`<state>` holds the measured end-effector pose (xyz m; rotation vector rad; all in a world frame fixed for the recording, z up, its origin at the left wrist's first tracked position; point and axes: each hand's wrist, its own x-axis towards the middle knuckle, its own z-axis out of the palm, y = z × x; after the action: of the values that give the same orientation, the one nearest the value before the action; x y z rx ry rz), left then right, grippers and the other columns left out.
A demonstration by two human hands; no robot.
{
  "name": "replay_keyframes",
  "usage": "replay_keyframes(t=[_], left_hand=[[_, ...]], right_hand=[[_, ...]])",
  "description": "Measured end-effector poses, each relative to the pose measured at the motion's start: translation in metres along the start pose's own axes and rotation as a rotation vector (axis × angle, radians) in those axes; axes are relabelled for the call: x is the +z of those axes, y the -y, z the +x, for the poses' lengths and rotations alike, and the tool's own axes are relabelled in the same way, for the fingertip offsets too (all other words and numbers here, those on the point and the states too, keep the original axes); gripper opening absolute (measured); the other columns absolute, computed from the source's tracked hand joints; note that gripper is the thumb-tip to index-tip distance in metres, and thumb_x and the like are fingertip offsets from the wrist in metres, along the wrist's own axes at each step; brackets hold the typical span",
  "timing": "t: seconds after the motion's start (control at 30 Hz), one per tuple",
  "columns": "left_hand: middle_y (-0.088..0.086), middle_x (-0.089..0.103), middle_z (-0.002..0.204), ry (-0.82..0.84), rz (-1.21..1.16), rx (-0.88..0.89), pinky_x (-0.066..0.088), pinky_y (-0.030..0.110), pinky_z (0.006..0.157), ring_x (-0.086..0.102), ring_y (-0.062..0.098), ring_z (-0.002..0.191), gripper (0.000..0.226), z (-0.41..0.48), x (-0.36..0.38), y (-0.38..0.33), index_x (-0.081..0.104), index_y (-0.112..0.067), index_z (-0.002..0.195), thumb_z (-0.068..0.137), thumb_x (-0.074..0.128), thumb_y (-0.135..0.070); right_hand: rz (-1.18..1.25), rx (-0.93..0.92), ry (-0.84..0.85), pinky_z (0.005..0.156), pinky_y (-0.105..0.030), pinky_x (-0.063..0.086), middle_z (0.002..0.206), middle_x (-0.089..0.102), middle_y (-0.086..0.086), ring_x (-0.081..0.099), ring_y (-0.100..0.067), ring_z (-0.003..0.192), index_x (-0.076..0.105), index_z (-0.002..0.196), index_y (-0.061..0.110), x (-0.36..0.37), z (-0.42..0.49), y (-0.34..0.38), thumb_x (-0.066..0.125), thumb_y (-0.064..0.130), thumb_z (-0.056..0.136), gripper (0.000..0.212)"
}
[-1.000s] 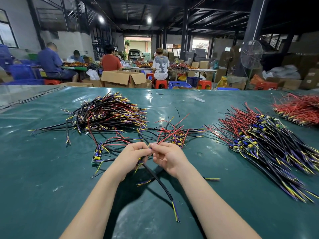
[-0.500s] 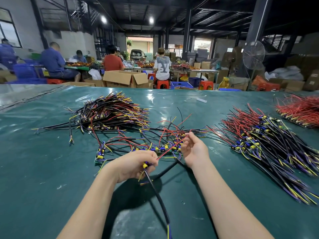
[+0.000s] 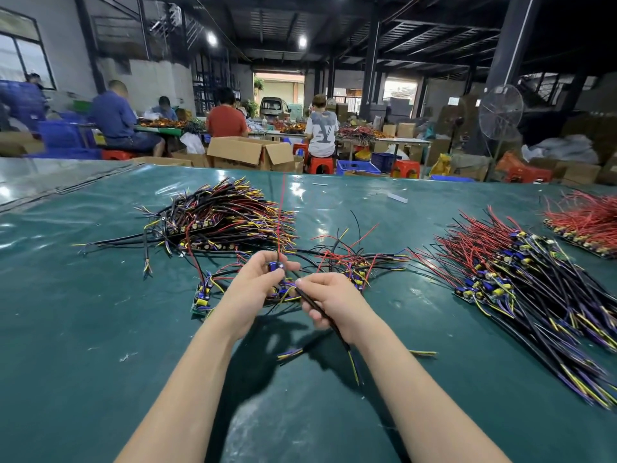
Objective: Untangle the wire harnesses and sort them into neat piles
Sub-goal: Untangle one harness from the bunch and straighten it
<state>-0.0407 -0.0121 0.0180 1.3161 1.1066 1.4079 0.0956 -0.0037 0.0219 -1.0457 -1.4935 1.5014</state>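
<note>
My left hand (image 3: 253, 289) pinches the small blue-and-yellow circuit board end of one wire harness (image 3: 276, 266), lifted off the table, with its thin red wire rising straight up. My right hand (image 3: 334, 300) grips the same harness's black sheathed cable (image 3: 337, 332), which runs down past my wrist to yellow and purple tips. Just beyond both hands lies a loose tangle of harnesses (image 3: 347, 262). A large mixed heap (image 3: 227, 218) sits at the back left. A sorted pile (image 3: 521, 279) lies to the right.
The green table cover (image 3: 100, 345) stretches around my arms. A separate pile of red-wired boards (image 3: 587, 222) lies at the far right edge. A loose green board (image 3: 202, 297) rests left of my left hand. Workers, cardboard boxes and a fan stand beyond the table's far edge.
My right hand came back from the tangle and took hold of the black cable. My left hand raised the board end, so the red wire now points upward.
</note>
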Motion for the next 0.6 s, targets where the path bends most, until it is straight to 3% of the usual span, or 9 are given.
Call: replay_keyframes(t=[0.2,0.33,0.43,0.6], left_hand=[[0.008,0.064,0.081,-0.179,-0.358,-0.122,0.055,0.018,0.055,0.06,0.016,0.068,0.017,0.002,-0.005,-0.006,0.054,-0.011,0.083,0.09,0.05,0.004],[0.009,0.066,0.071,-0.228,-0.48,-0.207,0.054,0.021,0.047,0.064,0.015,0.048,0.017,-0.001,-0.005,-0.01,0.054,-0.006,0.079,0.09,0.049,0.006],[0.013,0.062,0.076,-0.286,-0.448,-0.225,0.054,0.021,0.045,0.062,0.019,0.052,0.016,-0.003,0.002,-0.01,0.052,-0.004,0.079,0.089,0.05,0.008],[0.011,0.062,0.081,-0.311,-0.411,-0.187,0.055,0.019,0.049,0.056,0.021,0.068,0.01,-0.003,0.009,-0.011,0.055,-0.002,0.089,0.088,0.052,0.007]], right_hand=[[0.053,-0.084,-0.013,0.035,-0.009,0.016,0.039,0.041,0.005,0.026,-0.006,0.03,0.052,0.06,0.015,0.001,0.003,-0.003,0.054,0.014,0.091,0.031],[-0.17,-0.095,-0.012,0.032,-0.012,0.019,0.04,0.041,0.002,0.031,-0.006,0.028,0.053,0.059,0.012,0.004,0.003,-0.008,0.055,0.009,0.09,0.031],[-0.32,-0.031,-0.029,0.031,-0.013,0.025,0.05,0.045,-0.003,0.041,-0.004,0.031,0.051,0.06,0.013,0.006,0.002,-0.01,0.057,0.01,0.089,0.03],[0.079,0.257,0.009,0.029,-0.011,0.023,0.055,0.046,0.001,0.043,-0.004,0.034,0.054,0.066,0.012,0.002,0.0,-0.006,0.059,0.009,0.088,0.023]])
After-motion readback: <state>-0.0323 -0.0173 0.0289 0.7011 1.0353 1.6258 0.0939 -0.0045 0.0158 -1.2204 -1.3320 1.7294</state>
